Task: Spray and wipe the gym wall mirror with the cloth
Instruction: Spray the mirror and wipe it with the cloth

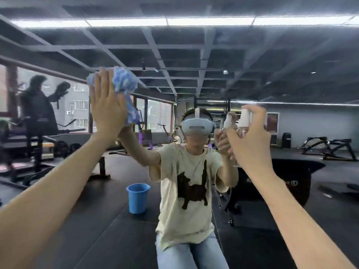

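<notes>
Mirror: the gym wall mirror (194, 55) fills the whole view, and everything in it is a reflection.
Left hand: the left hand (107, 105) is at 10 o'clock, with its fingers straight and flat, pressing the cloth against the glass.
Cloth: the cloth (124, 82) is blue and white and bunched, and it shows past the fingertips and the thumb side.
Right hand: the right hand (250, 140) is at 3 o'clock, with its fingers curled round the spray bottle, close to the glass.
Spray bottle: the spray bottle (245, 118) is small and clear with a white head, upright, with its nozzle towards the mirror.
Done so far: wiping seems to be in hand at the upper left. I cannot tell whether there is wet spray on the glass.
Left to do: probably most of the surface, since the cloth covers only a small patch, and the area from 12 to 2 o'clock looks like a stretch.
Around: the reflected person (190, 187) is at 6 o'clock, a blue bucket (137, 198) at 7 o'clock, a dark gym machine (37, 117) at 9 o'clock and a low bench frame (330, 147) at 3 o'clock.
In the way: nothing shows between the hands and the glass. The bucket and the equipment appear only as reflections, so they stand behind the person.
</notes>
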Demonstrator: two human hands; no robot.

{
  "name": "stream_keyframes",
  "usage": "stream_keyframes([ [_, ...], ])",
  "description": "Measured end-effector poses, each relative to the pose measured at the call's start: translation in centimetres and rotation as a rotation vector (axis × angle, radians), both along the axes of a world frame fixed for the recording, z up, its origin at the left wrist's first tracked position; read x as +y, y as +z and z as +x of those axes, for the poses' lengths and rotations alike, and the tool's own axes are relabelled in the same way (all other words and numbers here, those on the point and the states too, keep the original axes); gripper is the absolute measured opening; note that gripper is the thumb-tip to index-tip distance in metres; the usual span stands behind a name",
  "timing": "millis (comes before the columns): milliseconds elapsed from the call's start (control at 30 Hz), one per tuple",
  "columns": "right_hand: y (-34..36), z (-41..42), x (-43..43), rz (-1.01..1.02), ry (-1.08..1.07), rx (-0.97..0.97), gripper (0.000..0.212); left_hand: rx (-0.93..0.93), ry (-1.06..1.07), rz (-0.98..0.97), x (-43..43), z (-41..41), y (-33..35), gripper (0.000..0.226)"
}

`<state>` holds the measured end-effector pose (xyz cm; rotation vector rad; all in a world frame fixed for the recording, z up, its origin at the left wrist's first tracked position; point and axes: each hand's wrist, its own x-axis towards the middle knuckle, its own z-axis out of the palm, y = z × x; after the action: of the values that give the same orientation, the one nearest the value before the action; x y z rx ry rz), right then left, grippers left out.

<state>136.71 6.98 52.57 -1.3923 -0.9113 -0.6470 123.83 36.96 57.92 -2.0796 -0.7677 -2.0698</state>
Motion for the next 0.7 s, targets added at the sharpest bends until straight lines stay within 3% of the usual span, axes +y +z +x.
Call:
stream_keyframes([
  [100,-1.8,-0.9,1.4,-0.024,0.014,-0.048,0.043,-0.065,0.016,-0.071,0.7,-0.3,-4.0,0.056],
  [167,-3.2,-1.6,2.0,-0.01,0.062,-0.028,0.048,-0.034,0.002,0.018,-1.9,1.9,-7.1,0.057],
  [300,-6.2,-2.6,2.6,0.044,0.098,-0.021,0.055,0.361,-0.055,0.475,-7.1,5.8,-17.3,0.066],
  [367,-7.7,-2.9,2.7,0.048,0.064,-0.063,0.055,0.507,-0.08,0.601,-7.2,5.5,-22.1,0.064],
  [433,-9.2,-3.2,3.1,0.033,0.069,-0.081,0.057,0.513,-0.033,0.617,-5.2,4.0,-24.5,0.062],
  [500,-11.4,-3.8,4.0,-0.03,0.093,-0.097,0.057,0.403,0.025,0.458,-2.0,1.8,-25.9,0.061],
  [633,-18.4,-5.8,6.7,-0.236,0.167,-0.101,0.056,0.013,-0.161,-0.201,2.6,-4.2,-29.0,0.056],
  [700,-21.7,-6.8,7.9,-0.299,0.166,-0.073,0.059,0.003,-0.234,-0.296,3.4,-6.0,-29.7,0.053],
])
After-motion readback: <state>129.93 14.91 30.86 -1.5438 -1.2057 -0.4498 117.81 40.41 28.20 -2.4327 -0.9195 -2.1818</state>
